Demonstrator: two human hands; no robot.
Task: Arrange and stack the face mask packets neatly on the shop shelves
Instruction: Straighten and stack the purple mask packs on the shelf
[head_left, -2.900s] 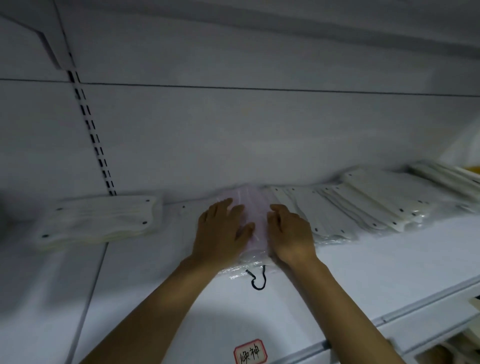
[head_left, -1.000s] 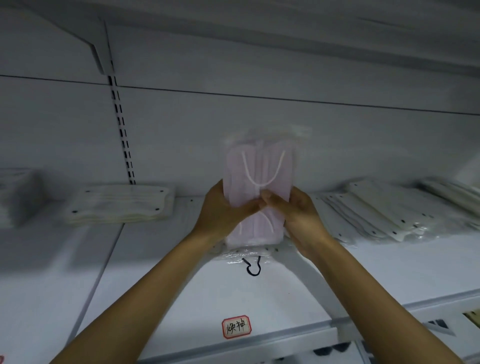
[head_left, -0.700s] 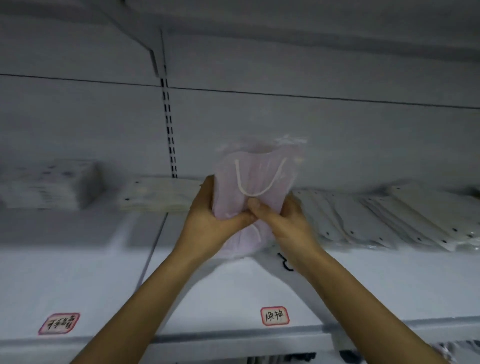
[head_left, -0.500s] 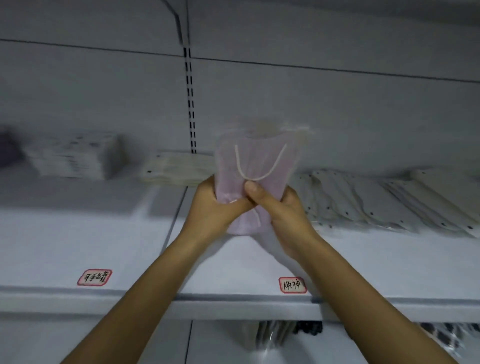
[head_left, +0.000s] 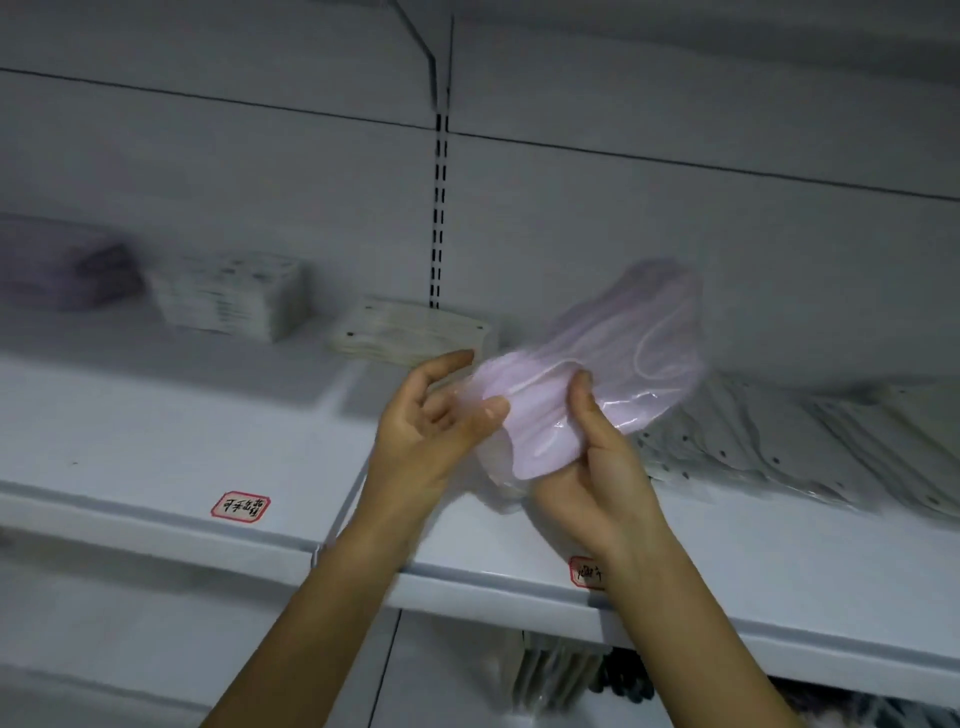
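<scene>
A clear packet of pink face masks (head_left: 597, 374) is held above the white shelf (head_left: 182, 431), tilted with its top leaning to the right. My right hand (head_left: 597, 467) grips its lower edge, thumb on the front. My left hand (head_left: 431, 421) pinches the packet's left corner, its fingers partly spread. Behind my left hand a flat stack of white mask packets (head_left: 410, 332) lies against the back wall. A taller white stack (head_left: 234, 296) and a purple stack (head_left: 57, 265) stand further left. Fanned-out white packets (head_left: 810, 441) cover the shelf to the right.
A slotted upright (head_left: 439, 208) runs up the back panel. Two red-bordered price labels (head_left: 240, 506) (head_left: 587, 571) sit on the shelf's front edge. Below the shelf hang more packets (head_left: 561, 675). Another shelf's underside is overhead.
I lifted the pink packet off the shelf with both hands and stood it upright. It now tips to the right, and my view has swung left, showing more stacks.
</scene>
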